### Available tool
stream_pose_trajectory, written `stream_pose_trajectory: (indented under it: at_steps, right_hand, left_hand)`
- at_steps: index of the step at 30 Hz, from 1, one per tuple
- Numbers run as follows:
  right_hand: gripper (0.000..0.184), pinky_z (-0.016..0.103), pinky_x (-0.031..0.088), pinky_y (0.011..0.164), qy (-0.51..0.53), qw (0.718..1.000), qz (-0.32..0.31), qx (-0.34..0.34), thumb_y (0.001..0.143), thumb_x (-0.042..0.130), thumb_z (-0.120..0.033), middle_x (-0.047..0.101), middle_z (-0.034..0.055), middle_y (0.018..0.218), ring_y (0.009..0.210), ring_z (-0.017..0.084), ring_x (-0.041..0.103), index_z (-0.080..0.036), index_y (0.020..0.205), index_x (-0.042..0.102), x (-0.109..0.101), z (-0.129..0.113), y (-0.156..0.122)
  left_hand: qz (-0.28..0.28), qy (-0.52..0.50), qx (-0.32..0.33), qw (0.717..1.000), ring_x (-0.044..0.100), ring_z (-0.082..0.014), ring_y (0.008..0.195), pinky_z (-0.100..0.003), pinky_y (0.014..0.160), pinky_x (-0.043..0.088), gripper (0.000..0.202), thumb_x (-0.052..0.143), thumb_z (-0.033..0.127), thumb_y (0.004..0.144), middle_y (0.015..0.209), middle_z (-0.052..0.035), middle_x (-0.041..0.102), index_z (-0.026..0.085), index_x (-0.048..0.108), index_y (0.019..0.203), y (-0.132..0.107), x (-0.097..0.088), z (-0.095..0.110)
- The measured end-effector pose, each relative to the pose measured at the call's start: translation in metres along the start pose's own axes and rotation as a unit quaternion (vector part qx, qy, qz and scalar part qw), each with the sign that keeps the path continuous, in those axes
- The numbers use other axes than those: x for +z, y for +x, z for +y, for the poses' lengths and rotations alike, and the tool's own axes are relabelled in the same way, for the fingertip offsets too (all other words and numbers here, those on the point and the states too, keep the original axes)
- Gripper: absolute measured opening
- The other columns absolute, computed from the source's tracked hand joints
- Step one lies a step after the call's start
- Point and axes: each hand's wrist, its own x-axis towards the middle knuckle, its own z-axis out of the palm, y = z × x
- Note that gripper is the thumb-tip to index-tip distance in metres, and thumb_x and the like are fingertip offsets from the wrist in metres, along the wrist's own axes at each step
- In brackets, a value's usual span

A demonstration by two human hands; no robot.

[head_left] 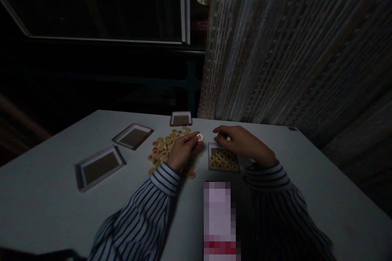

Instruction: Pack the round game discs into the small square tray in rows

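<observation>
My left hand (183, 151) is closed in a pinch on a round xiangqi piece (200, 137), its marked face turned toward me. To the right, my right hand (240, 140) hovers over the far side of a small open box (209, 159). Its fingers are bent but apart, and I see nothing held in them. Dark-marked xiangqi pieces (223, 160) lie in rows inside that box. Left of my left hand spreads a loose pile of xiangqi pieces (162, 147), some with red marks, some showing blank faces. A red-marked piece (192, 174) lies nearer to me, below my left wrist.
Three more shallow box parts rest on the white table (55, 204): one at the left (102, 167), another behind it (133, 135), a third at the far edge (181, 118). A pixelated object (219, 216) lies in front of me. A string curtain (260, 49) hangs behind.
</observation>
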Motion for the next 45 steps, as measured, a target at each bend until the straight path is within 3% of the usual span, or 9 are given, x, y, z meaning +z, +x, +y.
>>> stream_pose_trajectory:
  at_steps: [4,11,19,35,45]
  right_hand:
    - [0.035,0.027,0.044,0.073,-0.016,1.0,-0.006,0.009,0.085,0.048,-0.035,0.069,0.0053,0.094,0.084,0.018,0.062,-0.02,0.114,0.059,0.0,0.002,0.0]
    - [0.034,0.028,0.044,0.076,-0.04,0.999,-0.012,0.009,0.086,0.044,-0.028,0.067,0.0067,0.103,0.09,0.019,0.061,-0.019,0.115,0.06,0.005,0.004,0.002]
    - [0.032,0.031,0.043,0.086,-0.065,0.997,-0.034,-0.005,0.086,0.043,-0.025,0.066,0.0066,0.11,0.099,0.02,0.06,-0.02,0.111,0.062,0.02,0.007,0.011]
    - [0.028,0.027,0.043,0.075,-0.019,0.996,-0.079,-0.038,0.08,0.052,-0.024,0.068,0.0066,0.098,0.087,0.017,0.061,-0.019,0.106,0.064,0.04,0.008,0.012]
    - [0.026,0.029,0.042,0.075,-0.045,0.995,-0.079,-0.051,0.08,0.055,-0.027,0.067,0.007,0.098,0.088,0.019,0.06,-0.018,0.103,0.064,0.043,0.004,0.013]
  left_hand:
    - [0.015,-0.024,0.001,1.0,0.064,-0.0111,0.071,-0.023,0.07,0.05,0.025,0.065,0.02,0.073,0.09,-0.0067,0.069,0.014,0.067,0.097,0.003,0.007,-0.019]
    - [0.012,-0.05,0.012,0.999,0.065,-0.0131,0.07,-0.025,0.07,0.051,0.031,0.073,0.026,0.063,0.082,-0.0067,0.07,0.012,0.068,0.09,0.006,0.001,-0.048]
    - [0.021,-0.031,0.011,0.999,0.063,-0.0131,0.067,-0.026,0.069,0.051,0.024,0.074,0.024,0.059,0.074,-0.0048,0.071,0.013,0.07,0.08,0.0,0.004,-0.045]
    - [0.013,-0.044,0.016,0.999,0.063,-0.0141,0.066,-0.027,0.067,0.051,0.025,0.072,0.026,0.058,0.074,-0.0043,0.071,0.013,0.07,0.079,-0.003,0.009,-0.054]
    - [0.022,-0.033,0.026,0.999,0.063,-0.0148,0.069,-0.027,0.068,0.051,0.025,0.071,0.027,0.061,0.075,-0.005,0.071,0.012,0.07,0.081,-0.003,0.009,-0.056]
